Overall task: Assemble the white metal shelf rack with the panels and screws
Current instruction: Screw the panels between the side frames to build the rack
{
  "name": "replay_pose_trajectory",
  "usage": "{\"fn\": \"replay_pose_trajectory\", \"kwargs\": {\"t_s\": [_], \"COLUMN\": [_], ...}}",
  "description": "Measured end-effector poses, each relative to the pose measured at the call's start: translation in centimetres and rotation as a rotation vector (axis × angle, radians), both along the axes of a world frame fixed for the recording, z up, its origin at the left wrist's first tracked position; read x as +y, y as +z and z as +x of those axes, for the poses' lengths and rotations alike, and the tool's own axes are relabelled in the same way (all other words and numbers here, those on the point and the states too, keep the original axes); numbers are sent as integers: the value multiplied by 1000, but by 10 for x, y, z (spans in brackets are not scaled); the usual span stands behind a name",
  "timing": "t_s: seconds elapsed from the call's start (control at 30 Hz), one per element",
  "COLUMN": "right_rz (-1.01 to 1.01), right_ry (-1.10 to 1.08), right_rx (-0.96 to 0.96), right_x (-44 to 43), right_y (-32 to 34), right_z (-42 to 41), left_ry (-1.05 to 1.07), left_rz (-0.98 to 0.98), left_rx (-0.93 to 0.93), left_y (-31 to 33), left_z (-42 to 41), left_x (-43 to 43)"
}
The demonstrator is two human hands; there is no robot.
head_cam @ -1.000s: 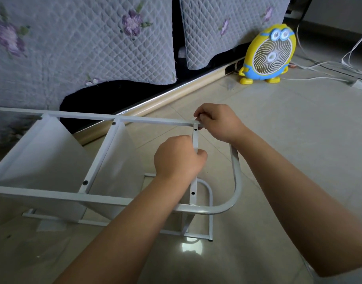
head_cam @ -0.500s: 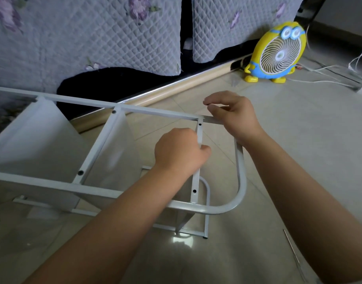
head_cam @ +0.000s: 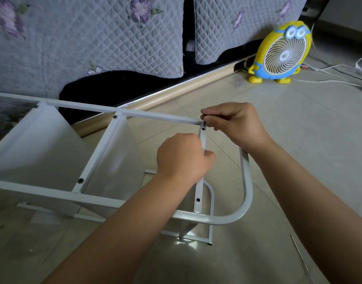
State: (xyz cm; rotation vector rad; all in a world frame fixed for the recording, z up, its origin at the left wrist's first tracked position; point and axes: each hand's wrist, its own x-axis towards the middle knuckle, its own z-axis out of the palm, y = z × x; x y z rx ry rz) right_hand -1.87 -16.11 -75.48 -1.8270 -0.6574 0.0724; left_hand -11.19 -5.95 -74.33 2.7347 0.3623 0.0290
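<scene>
My right hand (head_cam: 235,121) has shifted since half a second ago. Its fingers (head_cam: 215,110) were stretched out over the rail then. Now they are curled down and pressed together with the thumb at the top end of the bar (head_cam: 202,140). They pinch a small dark piece (head_cam: 204,123) just above the upper hole (head_cam: 203,129); it is too small for me to tell what it is. My left hand (head_cam: 182,158) has stayed put. It is wrapped in a fist around the middle of that same bar, thumb tip against its right edge.

The rack (head_cam: 155,116) lies on its side on the floor (head_cam: 299,140), running from the left edge of the frame to the centre. It is white, with a curved tube closing its right end. Two panels (head_cam: 42,144) stand on edge between its side frames at centre left. The bar I hold has a second hole low down, near the curved tube.

A yellow fan (head_cam: 282,52) stands at the upper right, with white cables (head_cam: 329,68) beside it. A quilt (head_cam: 73,48) hangs across the top. A thin rod (head_cam: 299,253) lies on the floor at the lower right.
</scene>
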Motion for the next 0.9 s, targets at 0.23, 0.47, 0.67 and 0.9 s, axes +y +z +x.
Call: {"fn": "replay_pose_trajectory", "kwargs": {"t_s": [0.23,0.47,0.67,0.9], "right_rz": [-73,-156,-155,-222], "right_ry": [5,-8,-13,-47], "right_rx": [-205,-452,-430,-568], "right_x": [-1,2,1,2], "right_y": [-6,-9,-9,-12], "right_z": [1,3,2,1], "left_ry": [-11,-7,-16,-8], "left_rz": [27,32,58,37], "left_rx": [-16,-13,-6,-4], "left_y": [-2,-2,-2,-1], "left_z": [0,1,2,1], "left_x": [0,0,0,0]}}
